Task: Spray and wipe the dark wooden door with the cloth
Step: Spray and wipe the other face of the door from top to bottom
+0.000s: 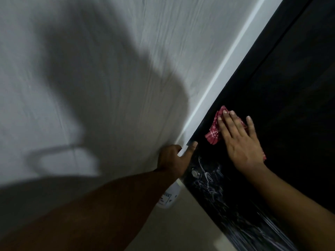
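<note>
Red checked cloth point(213, 131): soft, light and limp, bunched into a loose wad right of centre in the frame, pinned against the dark wooden door point(290, 105). Held there by the right hand point(239, 140), palm flat, fingers point(226, 120) straight and spread across the fabric, pressing rather than clutching. Corners poking out at the upper left of the hand and at the wrist side.

Probably easy to slide over the smooth dark face, but apt to crumple or slip out from under a flat palm. Best kept under the whole palm with steady pressure, or gathered at the loose edges for a firmer hold. Likely damp by now, judging from pale wet streaks point(213, 185) on the door at lower centre, beside a small round metal fitting point(194, 172).

Left hand point(172, 160) just left of centre, at the door's edge against the white trim point(235, 51). Fingers curled round what looks like the head of the spray bottle point(169, 196), one finger stretched out towards the door. Bottle body pale and translucent, labelled, hanging below the hand and partly hidden behind the forearm. Fill level and liquid inside impossible to tell.

Grey wood-grain wall point(90, 69) filling the left of the frame, crossed by broad shadows.
</note>
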